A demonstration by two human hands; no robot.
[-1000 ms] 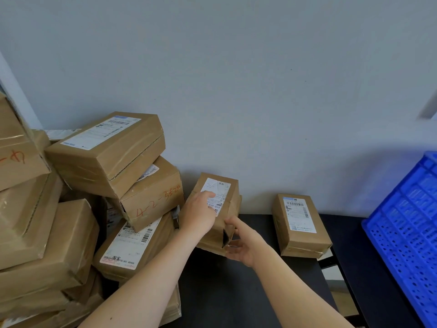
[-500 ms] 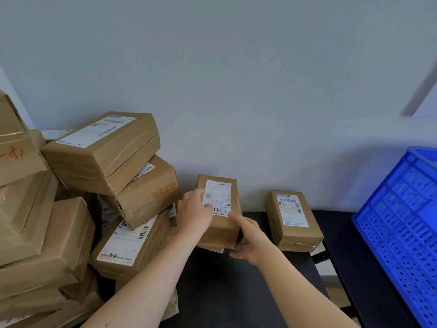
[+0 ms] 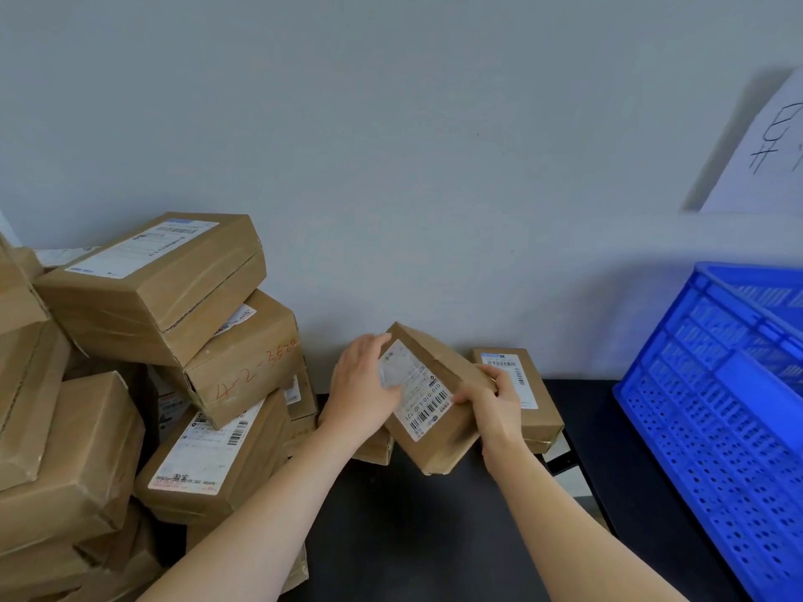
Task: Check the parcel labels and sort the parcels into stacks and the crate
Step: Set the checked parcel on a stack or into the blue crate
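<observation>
SORTING TABLE: We hold a small brown parcel (image 3: 439,449) in both hands, tilted above the black tabletop (image 3: 413,536). It sits between the heap of unsorted boxes (image 3: 152,341) on the left and the blue crate (image 3: 712,410) on the right. Our left hand (image 3: 363,384) clasps the upper left edge, thumb lying across the white label (image 3: 423,399). Our right hand (image 3: 495,406) curls round the right edge, thumb at the label's margin, so neither hand is free.

The step, as we judge it, is reading the label. To do it well we should slide the left thumb off the print and square the label to our eyes. A firm hold at both edges matters too, lest the parcel drop onto the flat box (image 3: 539,410) lying by the wall just behind it.

The parcel is plain kraft cardboard, a little rumpled at its lower corner. Its label sits askew to our view, with barcode and digits along one edge and the upper part blurred.
</observation>
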